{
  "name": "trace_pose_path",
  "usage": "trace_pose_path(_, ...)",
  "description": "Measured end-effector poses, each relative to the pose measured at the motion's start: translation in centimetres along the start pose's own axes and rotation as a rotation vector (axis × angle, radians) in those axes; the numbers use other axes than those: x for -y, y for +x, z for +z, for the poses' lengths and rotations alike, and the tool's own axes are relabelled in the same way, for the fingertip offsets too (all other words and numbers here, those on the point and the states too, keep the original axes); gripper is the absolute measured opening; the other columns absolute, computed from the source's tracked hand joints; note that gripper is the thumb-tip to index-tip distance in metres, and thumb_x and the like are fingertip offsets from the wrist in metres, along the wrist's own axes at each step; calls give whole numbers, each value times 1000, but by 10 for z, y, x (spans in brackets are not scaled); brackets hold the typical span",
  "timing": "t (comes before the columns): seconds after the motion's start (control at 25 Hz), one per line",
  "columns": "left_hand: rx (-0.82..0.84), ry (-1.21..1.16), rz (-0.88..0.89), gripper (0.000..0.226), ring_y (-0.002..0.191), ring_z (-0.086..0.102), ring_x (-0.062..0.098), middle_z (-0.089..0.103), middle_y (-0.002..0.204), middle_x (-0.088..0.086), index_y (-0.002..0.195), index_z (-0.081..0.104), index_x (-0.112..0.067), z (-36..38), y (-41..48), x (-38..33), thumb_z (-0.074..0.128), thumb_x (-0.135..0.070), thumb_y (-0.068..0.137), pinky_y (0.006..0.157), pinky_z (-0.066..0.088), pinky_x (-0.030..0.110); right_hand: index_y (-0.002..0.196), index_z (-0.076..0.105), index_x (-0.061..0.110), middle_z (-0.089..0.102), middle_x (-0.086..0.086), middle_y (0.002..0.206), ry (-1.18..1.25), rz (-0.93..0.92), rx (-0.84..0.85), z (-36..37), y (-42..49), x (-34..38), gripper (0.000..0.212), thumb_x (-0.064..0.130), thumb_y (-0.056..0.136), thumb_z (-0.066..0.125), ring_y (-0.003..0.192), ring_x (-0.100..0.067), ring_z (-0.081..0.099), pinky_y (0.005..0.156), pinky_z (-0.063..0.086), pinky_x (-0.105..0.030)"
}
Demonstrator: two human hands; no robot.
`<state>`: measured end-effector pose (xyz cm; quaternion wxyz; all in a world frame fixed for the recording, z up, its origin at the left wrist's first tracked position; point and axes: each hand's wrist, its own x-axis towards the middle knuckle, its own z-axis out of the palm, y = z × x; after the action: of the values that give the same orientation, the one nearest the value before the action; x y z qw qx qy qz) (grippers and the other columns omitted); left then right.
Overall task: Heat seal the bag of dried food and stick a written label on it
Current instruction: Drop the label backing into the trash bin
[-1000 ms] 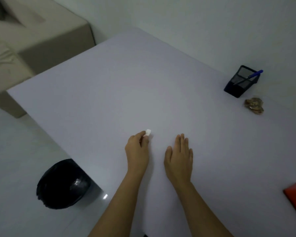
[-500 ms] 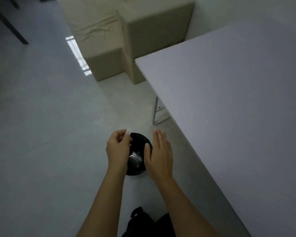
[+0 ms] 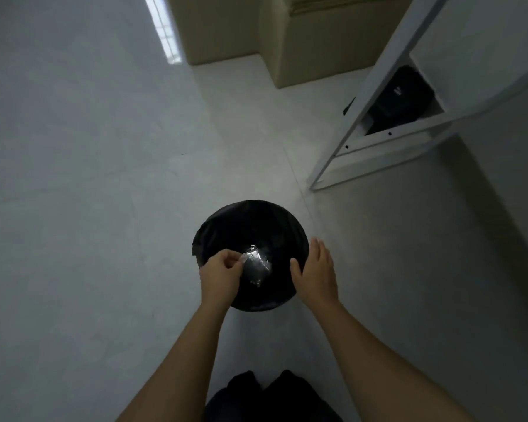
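Since half a second ago my view has swung off the tabletop and straight down, and both my hands have come over the mouth of the bin (image 3: 209,229), which now fills the middle of the view instead of peeping out between them.

My left hand (image 3: 220,275) is over the bin's near left side, fingers curled, thumb and forefinger pressed together on the scrap (image 3: 243,257). The scrap is a tiny pale sliver, whitish, showing only at my fingertips above the black liner. It is too small to make out a shape or any writing, and it almost merges with the glinting clear plastic (image 3: 258,264) lying crumpled inside the bin just beyond it.

My right hand (image 3: 316,272) is over the bin's right rim, fingers straight and close together, thumb out towards the left, holding nothing. I cannot tell whether it touches the rim.

The bin stands on a pale tiled floor (image 3: 89,178). The white table frame (image 3: 375,86) is up to the right, with a dark bag (image 3: 406,95) behind it and a beige sofa (image 3: 317,41) at the top.
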<state>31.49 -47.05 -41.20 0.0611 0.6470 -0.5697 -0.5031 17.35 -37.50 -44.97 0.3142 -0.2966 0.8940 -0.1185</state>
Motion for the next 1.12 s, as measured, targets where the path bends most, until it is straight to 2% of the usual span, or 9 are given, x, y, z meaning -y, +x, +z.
trace_pose_path(0.12,15,60,44,16,72,59,7,66,78,-2,88,66,-16,38,46,45,63,-32,87,61,39,12,147,3,9,13,-15,155,125,93,-24,55,38,-28,77,40,92,48,142,-30,16,113,23,-40)
trace_pose_path(0.28,-8,80,45,12,67,57,6,67,78,1,86,67,-11,75,91,84,64,-23,87,52,38,6,143,23,16,51,-14,134,298,152,-229,98,65,-46,55,28,95,45,117,-30,53,90,45,-35)
trace_pose_path(0.4,-3,125,33,12,70,59,10,67,80,2,90,67,-10,96,105,96,62,-21,87,53,37,11,129,43,12,65,-14,111,311,180,-369,105,67,-46,32,14,97,39,96,-30,62,71,41,-24)
trace_pose_path(0.52,13,190,18,13,69,54,8,66,83,3,94,68,-9,112,110,100,61,-17,88,51,33,10,120,48,8,67,-16,103,288,165,-406,107,66,-47,25,11,97,38,89,-30,63,67,40,-23)
trace_pose_path(0.72,66,278,7,25,95,62,28,68,104,17,109,66,-5,114,117,100,55,-8,87,73,42,24,119,48,6,67,-17,101,253,158,-426,107,68,-47,25,10,97,38,90,-31,64,68,41,-24)
trace_pose_path(0.8,83,298,7,31,101,60,31,66,109,18,116,62,-4,109,117,99,50,-1,88,73,41,25,121,47,6,66,-18,103,240,151,-424,108,68,-48,26,11,97,38,91,-32,64,69,40,-24)
trace_pose_path(0.88,83,292,25,42,110,57,30,62,119,18,128,54,-5,99,114,96,47,5,88,85,43,27,124,45,7,65,-17,106,237,133,-387,107,69,-49,28,13,97,38,93,-32,63,70,41,-25)
trace_pose_path(1.0,49,254,72,51,119,53,29,58,128,18,133,48,-5,76,101,82,44,11,86,99,38,26,138,28,9,50,-15,133,214,132,-225,95,62,-44,48,29,96,40,113,-31,55,82,47,-35)
trace_pose_path(1.12,28,201,80,47,117,55,26,61,125,15,131,51,-5,46,74,58,47,9,85,96,38,24,145,16,7,28,-14,150,122,144,-143,67,42,-25,62,38,95,39,133,-29,35,100,39,-42)
